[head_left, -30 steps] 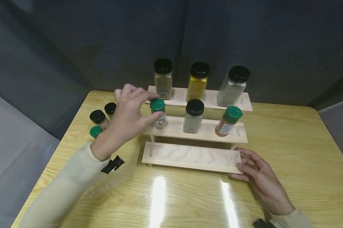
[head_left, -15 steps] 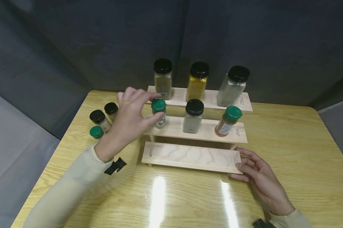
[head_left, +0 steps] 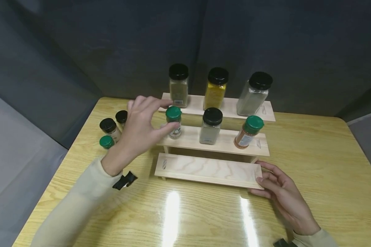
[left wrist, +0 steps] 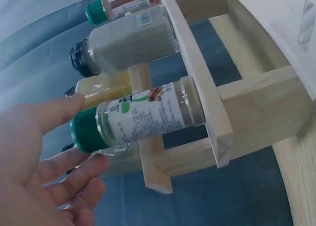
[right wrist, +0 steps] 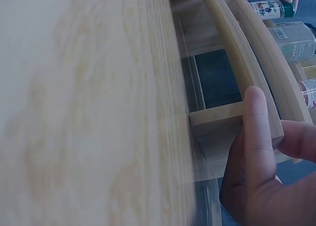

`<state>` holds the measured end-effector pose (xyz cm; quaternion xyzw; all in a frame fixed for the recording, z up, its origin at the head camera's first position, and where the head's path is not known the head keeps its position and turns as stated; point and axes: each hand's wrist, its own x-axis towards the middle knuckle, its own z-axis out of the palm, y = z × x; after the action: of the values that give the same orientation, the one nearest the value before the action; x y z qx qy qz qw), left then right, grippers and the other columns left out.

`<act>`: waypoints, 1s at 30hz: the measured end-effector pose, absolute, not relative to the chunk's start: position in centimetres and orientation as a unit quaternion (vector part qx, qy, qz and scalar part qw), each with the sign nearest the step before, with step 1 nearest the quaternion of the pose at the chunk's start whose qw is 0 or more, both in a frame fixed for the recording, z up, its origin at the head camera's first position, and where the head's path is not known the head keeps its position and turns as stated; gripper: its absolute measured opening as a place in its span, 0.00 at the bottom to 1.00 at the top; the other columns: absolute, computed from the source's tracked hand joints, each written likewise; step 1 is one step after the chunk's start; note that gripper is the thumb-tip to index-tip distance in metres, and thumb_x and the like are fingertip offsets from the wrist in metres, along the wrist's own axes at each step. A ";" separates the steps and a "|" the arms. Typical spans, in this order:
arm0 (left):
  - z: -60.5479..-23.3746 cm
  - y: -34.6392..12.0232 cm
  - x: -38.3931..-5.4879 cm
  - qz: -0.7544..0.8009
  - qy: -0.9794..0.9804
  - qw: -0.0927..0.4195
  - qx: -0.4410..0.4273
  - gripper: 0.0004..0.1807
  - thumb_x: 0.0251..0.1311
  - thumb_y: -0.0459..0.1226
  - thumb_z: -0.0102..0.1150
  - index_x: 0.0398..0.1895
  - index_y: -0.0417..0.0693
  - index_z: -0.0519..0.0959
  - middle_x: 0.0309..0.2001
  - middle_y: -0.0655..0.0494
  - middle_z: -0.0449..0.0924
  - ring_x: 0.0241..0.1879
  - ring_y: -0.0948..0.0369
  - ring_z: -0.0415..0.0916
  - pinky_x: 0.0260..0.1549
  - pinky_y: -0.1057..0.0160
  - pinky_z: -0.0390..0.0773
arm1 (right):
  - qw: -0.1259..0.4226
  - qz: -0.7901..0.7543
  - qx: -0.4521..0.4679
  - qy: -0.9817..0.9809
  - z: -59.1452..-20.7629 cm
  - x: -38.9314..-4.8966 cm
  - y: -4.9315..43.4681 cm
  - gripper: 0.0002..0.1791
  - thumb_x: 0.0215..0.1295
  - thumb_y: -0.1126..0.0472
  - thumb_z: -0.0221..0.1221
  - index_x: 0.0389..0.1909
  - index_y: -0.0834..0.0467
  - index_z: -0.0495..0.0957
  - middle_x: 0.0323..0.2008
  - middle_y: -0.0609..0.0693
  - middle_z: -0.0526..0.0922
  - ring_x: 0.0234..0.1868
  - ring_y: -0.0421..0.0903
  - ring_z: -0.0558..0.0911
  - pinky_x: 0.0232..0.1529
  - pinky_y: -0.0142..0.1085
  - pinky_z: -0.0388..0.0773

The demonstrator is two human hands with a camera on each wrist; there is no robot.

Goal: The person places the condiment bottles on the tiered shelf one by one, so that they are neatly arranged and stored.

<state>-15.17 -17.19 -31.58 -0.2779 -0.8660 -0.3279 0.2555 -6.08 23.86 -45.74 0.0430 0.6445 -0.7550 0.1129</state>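
A three-tier wooden spice rack stands on the table. At the left of its middle tier stands a small green-capped spice jar, upright. My left hand is around this jar, thumb on one side and fingers on the other. In the left wrist view, thumb and fingers are spread wider than the green cap, with fingertips close beside it. My right hand grips the right end of the bottom tier, its thumb along the front edge and fingers behind.
A black-capped jar and a green-capped red spice jar share the middle tier. Black-capped jars stand on the top tier, including a yellow one. Several small jars stand left on the table. Dark curtains hang behind.
My left hand has shifted slightly right and its thumb and fingers stay around the jar. The right hand keeps its grip on the rack. The view has moved a little.
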 end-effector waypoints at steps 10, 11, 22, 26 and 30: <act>-32.0 -21.9 -13.8 -0.357 -0.834 0.332 -0.257 0.19 0.66 0.38 0.75 0.56 0.36 0.87 0.49 0.42 0.87 0.47 0.42 0.75 0.51 0.46 0.65 | 0.111 -0.765 0.028 0.634 -45.8 -6.3 24.0 0.25 0.82 0.76 0.54 0.71 0.51 0.73 0.46 0.53 0.80 0.49 0.45 0.84 0.51 0.47 0.90; -32.2 -22.5 -13.5 -0.362 -0.832 0.338 -0.249 0.19 0.67 0.39 0.74 0.56 0.36 0.88 0.49 0.42 0.88 0.47 0.42 0.75 0.51 0.48 0.65 | 0.112 -0.765 0.029 0.634 -45.8 -6.3 24.0 0.25 0.82 0.76 0.54 0.71 0.51 0.73 0.46 0.54 0.80 0.49 0.45 0.85 0.51 0.47 0.90; -36.4 -28.3 -11.2 -0.380 -0.822 0.401 -0.140 0.16 0.66 0.38 0.74 0.50 0.35 0.89 0.45 0.39 0.88 0.43 0.44 0.74 0.53 0.60 0.66 | 0.115 -0.775 0.011 0.621 -45.9 -6.4 24.0 0.26 0.82 0.77 0.53 0.70 0.50 0.76 0.44 0.53 0.80 0.48 0.45 0.84 0.50 0.47 0.90; -38.0 -29.4 -10.8 -0.375 -0.827 0.405 -0.110 0.16 0.57 0.27 0.75 0.49 0.32 0.88 0.44 0.36 0.87 0.42 0.43 0.73 0.49 0.63 0.65 | 0.117 -0.779 0.007 0.616 -46.0 -6.3 24.1 0.26 0.82 0.77 0.52 0.70 0.50 0.76 0.45 0.53 0.80 0.48 0.45 0.84 0.50 0.47 0.90; -38.9 -30.0 -10.5 -0.374 -0.836 0.392 -0.085 0.18 0.55 0.26 0.77 0.51 0.32 0.88 0.44 0.36 0.87 0.42 0.49 0.73 0.46 0.64 0.64 | 0.114 -0.772 0.013 0.625 -46.2 -6.3 24.0 0.26 0.82 0.77 0.52 0.69 0.49 0.77 0.46 0.54 0.81 0.49 0.46 0.85 0.49 0.47 0.91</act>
<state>-10.51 -29.99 -38.88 -0.0851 -0.8363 -0.3735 0.3923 -6.25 24.00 -46.15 0.0127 0.6250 -0.7721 0.1144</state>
